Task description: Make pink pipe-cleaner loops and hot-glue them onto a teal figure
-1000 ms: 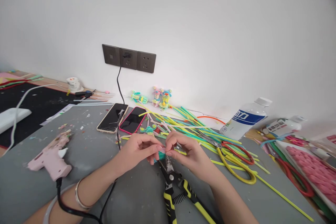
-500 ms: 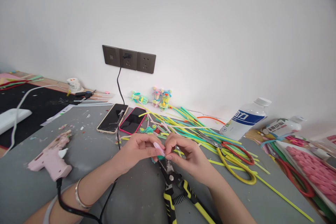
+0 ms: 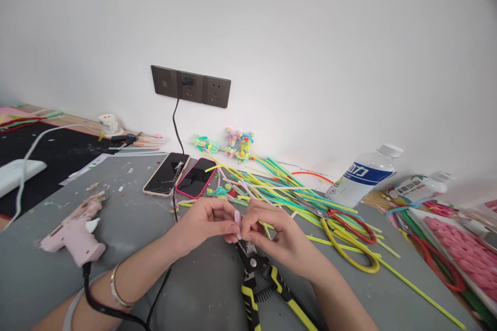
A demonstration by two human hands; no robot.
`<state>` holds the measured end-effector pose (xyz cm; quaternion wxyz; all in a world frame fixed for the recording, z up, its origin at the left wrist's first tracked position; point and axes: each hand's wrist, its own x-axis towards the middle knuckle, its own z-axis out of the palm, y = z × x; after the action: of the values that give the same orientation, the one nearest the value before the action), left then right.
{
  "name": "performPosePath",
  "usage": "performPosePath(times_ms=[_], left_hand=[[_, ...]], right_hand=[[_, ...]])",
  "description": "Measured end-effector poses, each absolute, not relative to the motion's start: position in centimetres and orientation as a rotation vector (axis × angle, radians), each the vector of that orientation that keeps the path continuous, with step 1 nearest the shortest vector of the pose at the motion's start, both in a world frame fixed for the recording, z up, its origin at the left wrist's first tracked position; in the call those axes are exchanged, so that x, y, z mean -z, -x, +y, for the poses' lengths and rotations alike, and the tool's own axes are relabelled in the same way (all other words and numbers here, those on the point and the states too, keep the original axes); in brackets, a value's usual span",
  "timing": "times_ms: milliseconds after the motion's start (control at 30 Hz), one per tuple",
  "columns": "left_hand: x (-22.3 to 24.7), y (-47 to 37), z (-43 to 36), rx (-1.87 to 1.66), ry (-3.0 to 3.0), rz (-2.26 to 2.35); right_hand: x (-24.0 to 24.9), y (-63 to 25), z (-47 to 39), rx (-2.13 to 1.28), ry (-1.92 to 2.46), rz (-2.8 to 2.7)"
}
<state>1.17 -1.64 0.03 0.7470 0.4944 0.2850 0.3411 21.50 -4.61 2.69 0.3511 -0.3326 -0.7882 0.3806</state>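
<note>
Angling 2 forearms inward over the flat gray tabletop, well in from its far edge. Pinching a narrow, pale-pink oblong piece nearly upright in left hand, and its lower end in right hand. Curling fingers nearly closed on both.

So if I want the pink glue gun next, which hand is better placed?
Probably your left hand: the glue gun lies left of it, and your right hand is farther away. Both are at the pale pink piece, though, so neither looks free.
</note>
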Motion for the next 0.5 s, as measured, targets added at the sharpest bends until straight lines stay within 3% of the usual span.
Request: performPosePath(times_ms=[300,500], left_hand=[[0.29,-0.82,-1.08,-0.655,-1.063,0.596],[0.53,-0.35,-1.00,-0.582,-1.105,0.599]], right_hand=[[-2.09,-21.17,-4.50,-0.932,0.857,-2.047],[-1.75,-21.18,-4.59,-1.083,0.872,-1.933]])
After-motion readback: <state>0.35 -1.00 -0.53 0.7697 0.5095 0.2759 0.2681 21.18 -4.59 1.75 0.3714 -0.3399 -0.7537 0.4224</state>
